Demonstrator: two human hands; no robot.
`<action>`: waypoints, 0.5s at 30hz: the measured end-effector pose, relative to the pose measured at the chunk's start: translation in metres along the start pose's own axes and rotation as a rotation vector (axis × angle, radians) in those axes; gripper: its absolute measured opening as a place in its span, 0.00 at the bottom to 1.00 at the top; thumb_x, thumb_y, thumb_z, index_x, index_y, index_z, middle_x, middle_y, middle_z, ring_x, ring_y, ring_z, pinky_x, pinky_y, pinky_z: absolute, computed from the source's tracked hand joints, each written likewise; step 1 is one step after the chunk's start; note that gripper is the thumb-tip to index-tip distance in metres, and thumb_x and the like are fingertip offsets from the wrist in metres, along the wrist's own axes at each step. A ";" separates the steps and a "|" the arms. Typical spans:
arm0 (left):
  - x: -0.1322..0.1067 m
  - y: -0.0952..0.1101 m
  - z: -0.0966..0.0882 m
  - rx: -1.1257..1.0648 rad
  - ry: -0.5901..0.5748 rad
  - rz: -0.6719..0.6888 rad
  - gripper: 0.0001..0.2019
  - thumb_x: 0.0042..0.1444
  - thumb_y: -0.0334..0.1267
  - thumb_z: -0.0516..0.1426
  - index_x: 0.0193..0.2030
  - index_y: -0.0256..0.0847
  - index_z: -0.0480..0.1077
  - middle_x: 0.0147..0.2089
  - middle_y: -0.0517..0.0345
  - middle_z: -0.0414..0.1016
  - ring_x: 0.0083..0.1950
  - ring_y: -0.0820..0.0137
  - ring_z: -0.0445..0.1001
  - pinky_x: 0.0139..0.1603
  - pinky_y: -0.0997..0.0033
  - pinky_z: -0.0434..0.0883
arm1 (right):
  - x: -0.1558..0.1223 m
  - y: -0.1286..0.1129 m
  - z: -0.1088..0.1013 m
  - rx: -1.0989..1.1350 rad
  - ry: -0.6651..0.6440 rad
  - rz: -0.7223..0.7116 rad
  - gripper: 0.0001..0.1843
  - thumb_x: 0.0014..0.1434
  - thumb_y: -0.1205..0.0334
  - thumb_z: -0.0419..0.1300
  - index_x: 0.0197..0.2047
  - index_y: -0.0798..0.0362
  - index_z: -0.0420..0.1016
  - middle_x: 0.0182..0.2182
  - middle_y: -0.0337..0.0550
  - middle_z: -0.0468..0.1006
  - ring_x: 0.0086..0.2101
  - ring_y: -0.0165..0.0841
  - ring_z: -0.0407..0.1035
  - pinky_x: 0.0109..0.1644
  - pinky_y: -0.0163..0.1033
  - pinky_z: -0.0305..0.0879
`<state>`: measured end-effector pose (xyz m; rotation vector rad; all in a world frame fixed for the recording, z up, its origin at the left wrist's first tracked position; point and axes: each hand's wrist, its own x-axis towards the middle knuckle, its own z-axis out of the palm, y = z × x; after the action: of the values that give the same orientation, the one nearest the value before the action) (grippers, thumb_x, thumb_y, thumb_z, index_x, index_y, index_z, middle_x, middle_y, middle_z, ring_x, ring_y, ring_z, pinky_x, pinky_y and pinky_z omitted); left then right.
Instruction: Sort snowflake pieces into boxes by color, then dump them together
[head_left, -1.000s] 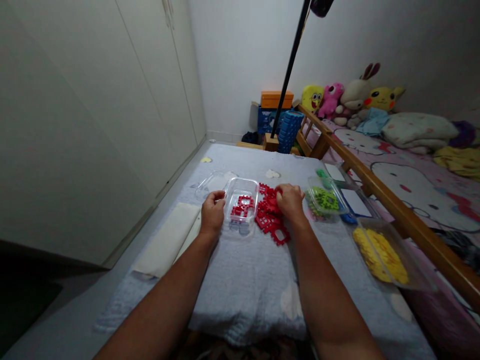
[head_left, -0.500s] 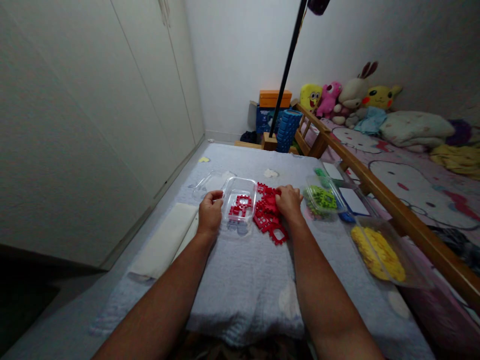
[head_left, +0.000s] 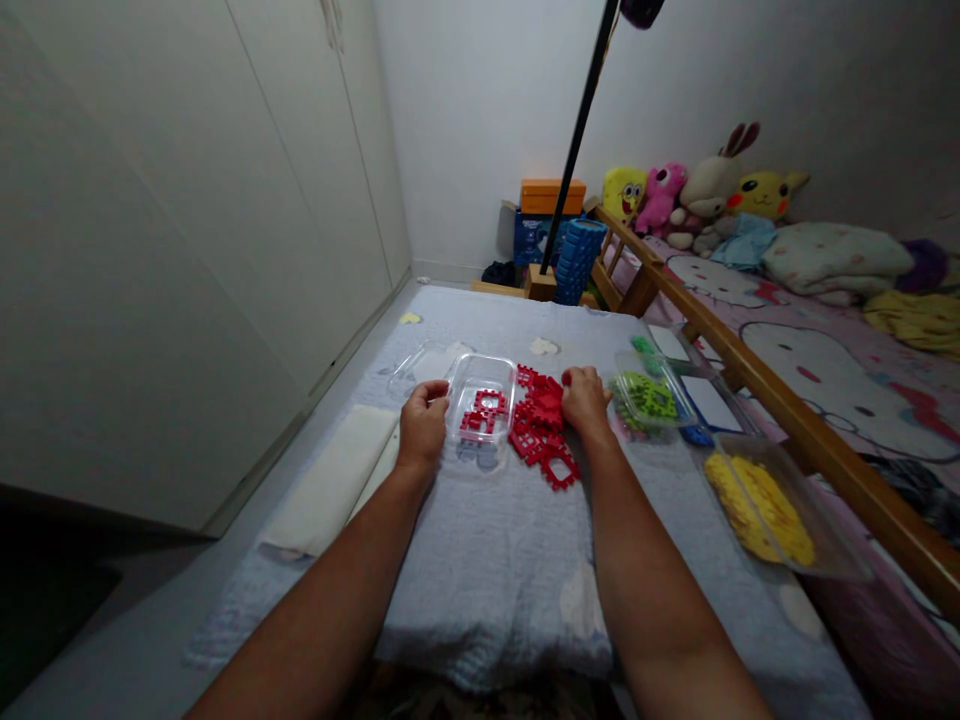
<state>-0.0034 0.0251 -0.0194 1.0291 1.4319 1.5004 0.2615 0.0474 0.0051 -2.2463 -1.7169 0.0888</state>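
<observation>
L hand [head_left: 424,428] is at the clear tub [head_left: 484,358] — prob. steadying it, grip unclear. R hand [head_left: 588,400], well apart, has fingers bunched by the red pieces [head_left: 549,402], betw. tub & R hand, prob. for easy reach; can't tell if it pinches one. Blue box [head_left: 531,240] beyond both hands — marks illegible.

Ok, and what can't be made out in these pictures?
All in the head view:
Right hand: whether the red spot at its fingertips is a held piece; too small.
Left hand: whether it touches the clear box; too small.
Red pieces: their number; they overlap.
Dark object by the black pole: its top, cut off by the upper edge.
</observation>
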 end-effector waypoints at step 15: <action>0.000 0.000 0.000 -0.028 0.003 -0.007 0.15 0.46 0.35 0.57 0.42 0.40 0.76 0.41 0.55 0.79 0.39 0.67 0.74 0.45 0.67 0.70 | -0.001 -0.005 -0.014 0.013 -0.003 -0.017 0.19 0.64 0.70 0.51 0.47 0.51 0.84 0.51 0.53 0.80 0.53 0.44 0.70 0.54 0.46 0.61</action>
<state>-0.0038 0.0252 -0.0196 1.0041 1.4122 1.5132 0.2600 0.0453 0.0193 -2.2231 -1.7313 0.1000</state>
